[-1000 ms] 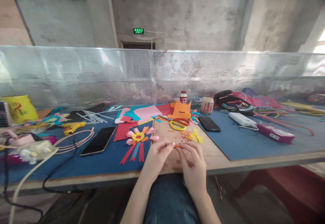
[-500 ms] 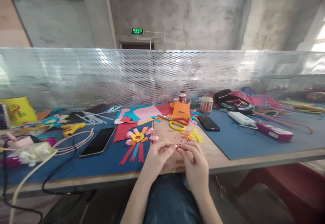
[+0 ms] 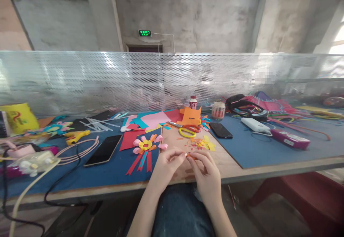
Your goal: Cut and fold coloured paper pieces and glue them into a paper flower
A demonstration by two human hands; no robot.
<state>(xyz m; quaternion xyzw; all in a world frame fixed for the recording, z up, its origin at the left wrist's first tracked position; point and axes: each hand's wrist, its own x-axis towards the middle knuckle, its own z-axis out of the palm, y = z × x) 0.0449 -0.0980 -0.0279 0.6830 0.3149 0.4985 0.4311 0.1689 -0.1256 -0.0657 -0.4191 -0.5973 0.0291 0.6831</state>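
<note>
My left hand [image 3: 169, 165] and my right hand [image 3: 205, 167] meet over the front edge of a wooden board [image 3: 228, 161]. Between their fingertips they pinch a small orange piece [image 3: 190, 155], mostly hidden by the fingers. Left of my hands lies a paper flower [image 3: 145, 144] with pink and orange petals, a yellow middle and red and blue strips below. Scissors [image 3: 187, 132] with yellow and orange handles lie beyond my hands, beside folded orange paper [image 3: 191, 115]. Yellow scraps [image 3: 208, 143] and tiny red bits are scattered on the board.
A dark phone [image 3: 104, 151] lies at the left, near a yellow glue gun [image 3: 76, 136] and cables. Another phone [image 3: 220, 130], a jar [image 3: 218, 110], a small bottle [image 3: 192, 102], a white power bank [image 3: 256, 125] and a purple box [image 3: 290, 138] are further right.
My fingertips have shifted very slightly around the small orange piece, and a bit more of it shows by my right fingers. The things on the table have not moved.
</note>
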